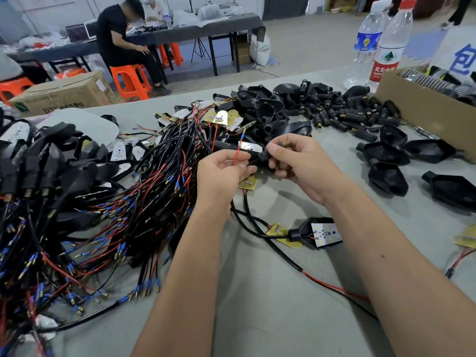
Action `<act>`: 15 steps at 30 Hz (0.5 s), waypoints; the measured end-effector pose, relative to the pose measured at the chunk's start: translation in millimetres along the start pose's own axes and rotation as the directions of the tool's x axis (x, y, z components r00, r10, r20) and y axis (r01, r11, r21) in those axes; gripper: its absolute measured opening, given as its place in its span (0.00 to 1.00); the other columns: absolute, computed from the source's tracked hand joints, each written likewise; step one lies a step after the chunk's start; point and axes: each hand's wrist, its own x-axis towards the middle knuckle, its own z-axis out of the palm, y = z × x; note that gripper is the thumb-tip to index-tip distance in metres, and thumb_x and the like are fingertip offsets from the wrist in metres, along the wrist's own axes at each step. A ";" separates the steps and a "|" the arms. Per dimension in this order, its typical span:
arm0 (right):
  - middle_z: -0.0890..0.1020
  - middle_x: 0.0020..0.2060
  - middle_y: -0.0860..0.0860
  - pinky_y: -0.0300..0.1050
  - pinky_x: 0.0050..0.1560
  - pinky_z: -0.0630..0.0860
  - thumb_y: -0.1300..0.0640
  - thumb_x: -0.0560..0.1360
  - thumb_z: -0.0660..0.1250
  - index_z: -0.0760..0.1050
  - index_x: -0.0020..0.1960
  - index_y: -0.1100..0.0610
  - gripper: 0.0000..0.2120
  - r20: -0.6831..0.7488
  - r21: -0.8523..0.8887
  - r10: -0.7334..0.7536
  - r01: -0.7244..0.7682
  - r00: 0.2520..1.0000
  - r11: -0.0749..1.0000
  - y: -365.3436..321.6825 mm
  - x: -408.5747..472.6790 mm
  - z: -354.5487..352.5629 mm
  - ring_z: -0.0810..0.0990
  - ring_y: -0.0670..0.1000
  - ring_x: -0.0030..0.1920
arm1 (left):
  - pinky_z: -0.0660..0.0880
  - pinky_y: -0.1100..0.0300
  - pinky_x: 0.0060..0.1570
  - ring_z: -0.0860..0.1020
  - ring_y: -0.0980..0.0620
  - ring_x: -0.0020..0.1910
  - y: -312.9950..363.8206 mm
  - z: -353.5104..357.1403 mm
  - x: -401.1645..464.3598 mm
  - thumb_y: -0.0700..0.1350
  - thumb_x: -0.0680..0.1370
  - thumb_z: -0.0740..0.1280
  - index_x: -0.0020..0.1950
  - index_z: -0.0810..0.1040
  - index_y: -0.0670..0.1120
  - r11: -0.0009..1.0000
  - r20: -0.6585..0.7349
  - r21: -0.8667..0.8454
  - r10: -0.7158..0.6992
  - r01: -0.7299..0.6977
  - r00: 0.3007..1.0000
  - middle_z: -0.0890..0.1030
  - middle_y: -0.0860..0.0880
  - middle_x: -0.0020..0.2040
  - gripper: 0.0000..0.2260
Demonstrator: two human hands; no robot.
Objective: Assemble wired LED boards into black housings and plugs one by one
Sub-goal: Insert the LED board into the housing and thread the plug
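left hand point(223, 169) pinches red wire point(237, 156) | right hand point(296, 161) grips black plug point(263, 156)

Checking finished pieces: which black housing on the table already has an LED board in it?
The black housing lying between the forearms, with the white LED board seated inside; the housings to the right lie empty.

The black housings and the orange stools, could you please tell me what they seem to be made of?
The black housings look like moulded plastic or rubber with a matt to satin finish: smooth one-piece shells with soft, dull highlights. Which of the two cannot be told. The orange stools look like moulded plastic, evenly coloured and slightly glossy.
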 end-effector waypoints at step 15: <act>0.86 0.47 0.62 0.44 0.42 0.83 0.64 0.82 0.66 0.79 0.55 0.57 0.06 0.049 0.178 -0.005 -0.004 0.999 0.984 -3.9 -4.5 3.0 0.85 0.56 0.46 | 0.82 0.61 0.39 0.86 0.49 0.34 -5.8 4.1 0.0 0.37 0.78 0.74 0.47 0.84 0.38 0.999 -0.068 -0.027 -0.048 0.047 0.996 0.85 0.45 0.35 0.02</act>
